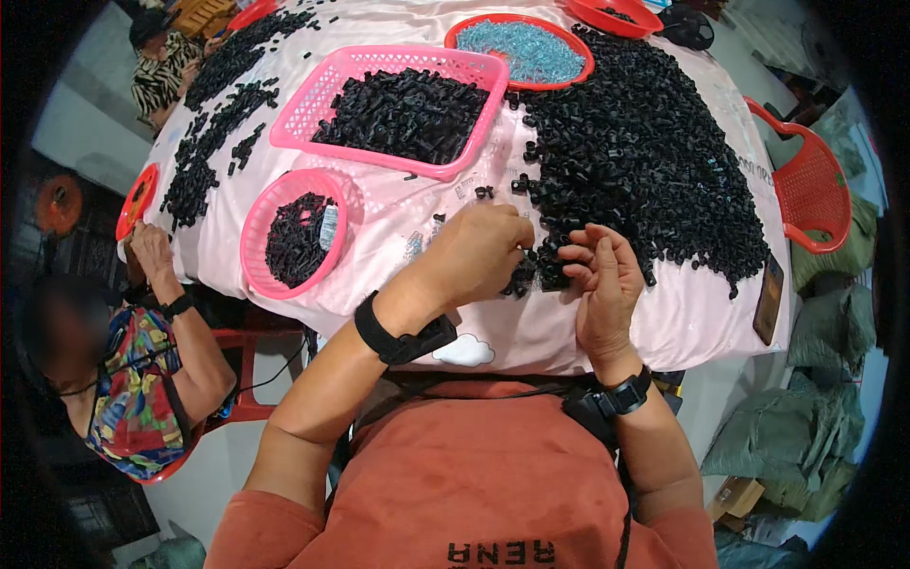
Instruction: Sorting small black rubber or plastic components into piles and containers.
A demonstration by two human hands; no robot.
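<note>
My left hand (479, 251) reaches in over the pink cloth, thumb and fingers pinched together at the edge of the black heap. What it pinches, if anything, is too small to make out. Beside it my right hand (607, 284) is turned palm inward, its curled fingers at a small black plastic part (553, 276). A big heap of small black plastic parts (654, 161) spreads just beyond both hands. A few loose black pieces (484, 192) lie on the cloth past my left hand.
A pink rectangular basket (284, 119) and a round pink basket (254, 248) hold black pieces. A red tray (590, 68) holds clear bluish bits. A phone (769, 302) lies at the right edge, near a red chair (820, 194). Two other people sit at the left.
</note>
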